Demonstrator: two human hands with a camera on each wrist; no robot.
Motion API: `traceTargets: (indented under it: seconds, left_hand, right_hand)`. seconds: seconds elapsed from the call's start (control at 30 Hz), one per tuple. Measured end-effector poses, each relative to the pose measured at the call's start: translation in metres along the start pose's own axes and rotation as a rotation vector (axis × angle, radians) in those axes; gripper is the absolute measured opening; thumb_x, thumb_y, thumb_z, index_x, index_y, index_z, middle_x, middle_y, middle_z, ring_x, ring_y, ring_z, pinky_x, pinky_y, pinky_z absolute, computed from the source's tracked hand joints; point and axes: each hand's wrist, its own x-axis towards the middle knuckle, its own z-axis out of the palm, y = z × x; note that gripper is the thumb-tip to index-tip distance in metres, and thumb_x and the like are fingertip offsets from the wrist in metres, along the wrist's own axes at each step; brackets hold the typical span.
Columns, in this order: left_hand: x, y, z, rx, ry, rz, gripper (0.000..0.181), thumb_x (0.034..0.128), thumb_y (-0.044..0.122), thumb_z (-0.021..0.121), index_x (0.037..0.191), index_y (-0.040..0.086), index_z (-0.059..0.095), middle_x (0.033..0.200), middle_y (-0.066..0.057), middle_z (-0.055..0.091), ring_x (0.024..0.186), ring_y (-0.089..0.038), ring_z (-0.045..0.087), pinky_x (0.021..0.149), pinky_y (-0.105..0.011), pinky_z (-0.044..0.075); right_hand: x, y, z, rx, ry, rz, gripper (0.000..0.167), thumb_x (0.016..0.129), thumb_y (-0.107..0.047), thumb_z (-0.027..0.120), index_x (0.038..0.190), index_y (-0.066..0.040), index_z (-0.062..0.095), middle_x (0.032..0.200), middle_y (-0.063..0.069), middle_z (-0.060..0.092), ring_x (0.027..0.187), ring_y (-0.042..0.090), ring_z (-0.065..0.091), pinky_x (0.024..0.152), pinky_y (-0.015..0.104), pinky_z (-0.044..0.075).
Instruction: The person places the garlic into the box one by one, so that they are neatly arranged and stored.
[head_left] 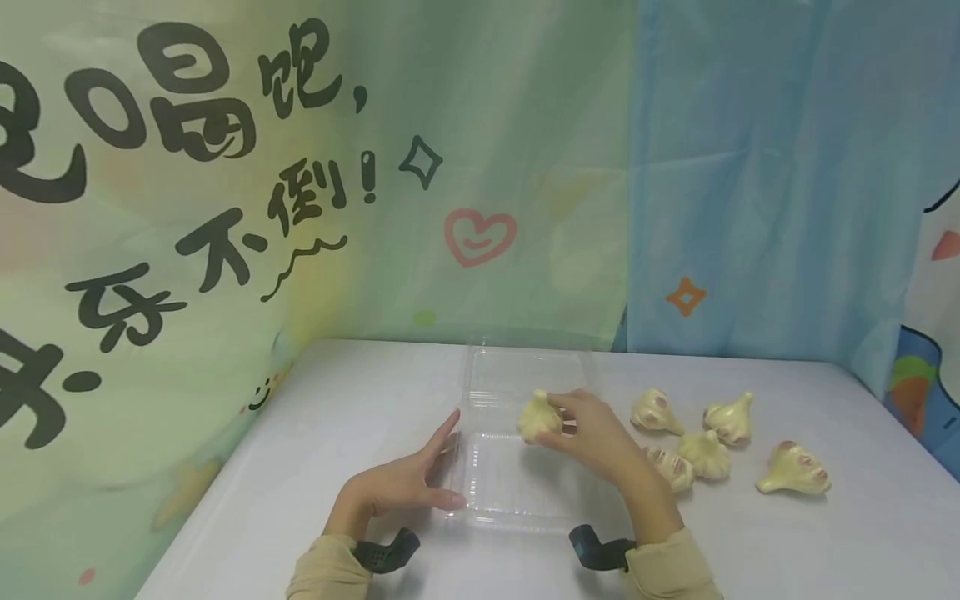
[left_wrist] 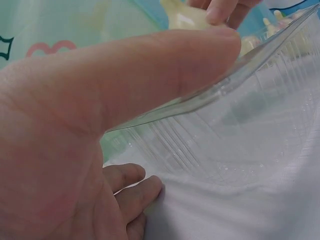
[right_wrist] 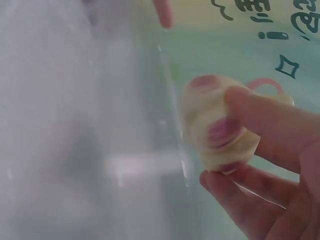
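Observation:
A garlic bulb (head_left: 538,418), pale with purple patches in the right wrist view, hangs over the clear plastic box (head_left: 491,510). My right hand (head_left: 592,433) pinches the bulb (right_wrist: 215,122) between thumb and fingertips. Along the box's left side lies my left hand (head_left: 405,483), its thumb and forefinger spread apart. In the left wrist view the thumb (left_wrist: 165,70) is straight and rests on the box rim (left_wrist: 200,102), while other fingers (left_wrist: 137,197) lie low beside the wall. The box stands with its lid (head_left: 525,367) folded back behind it.
Several more garlic bulbs lie on the white table to the right, one bulb (head_left: 795,468) farthest out and another bulb (head_left: 705,454) closer in. A printed curtain (head_left: 480,283) hangs behind the table. Each wrist wears a dark strap mount (head_left: 386,552).

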Motion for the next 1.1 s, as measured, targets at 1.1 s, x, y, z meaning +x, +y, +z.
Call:
traceTargets:
  seconds: [1.1]
  left_hand:
    - [0.000, 0.000, 0.000, -0.004, -0.017, 0.016, 0.117, 0.0769, 0.043, 0.076, 0.150, 0.037, -0.014, 0.160, -0.017, 0.008, 0.148, -0.029, 0.010, 0.118, -0.050, 0.012]
  right_hand:
    - [0.016, -0.021, 0.069, -0.052, 0.098, 0.123, 0.051, 0.077, -0.021, 0.077, 0.121, 0.000, 0.063, 0.109, 0.016, 0.068, 0.096, 0.028, 0.066, 0.084, 0.041, 0.054]
